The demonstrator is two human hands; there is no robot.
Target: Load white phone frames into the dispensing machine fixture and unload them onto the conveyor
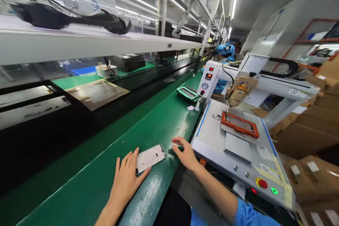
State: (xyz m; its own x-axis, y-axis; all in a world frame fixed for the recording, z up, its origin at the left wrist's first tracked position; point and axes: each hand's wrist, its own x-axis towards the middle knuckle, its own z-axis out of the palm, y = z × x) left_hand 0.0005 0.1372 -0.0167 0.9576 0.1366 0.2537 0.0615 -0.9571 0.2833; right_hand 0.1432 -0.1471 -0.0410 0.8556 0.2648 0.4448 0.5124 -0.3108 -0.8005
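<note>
A white phone frame plate (151, 156) lies flat on the green bench top (148, 120). My left hand (126, 178) rests on the plate's near end, fingers stretched flat over it. My right hand (185, 153) hovers just right of the plate near the bench edge, fingers spread and loosely curled, holding nothing. Right of that hand stands a white desktop machine (238, 148) with an orange fixture (239, 124) on its bed and a brass-coloured head (239, 91) above it.
A green tray fixture (187, 93) lies farther along the bench. A black conveyor (79, 120) runs on the left under a white shelf (79, 42). Cardboard boxes (307, 127) are stacked on the right. A person in blue (225, 51) works in the distance. The machine has red (262, 183) and green (274, 190) buttons.
</note>
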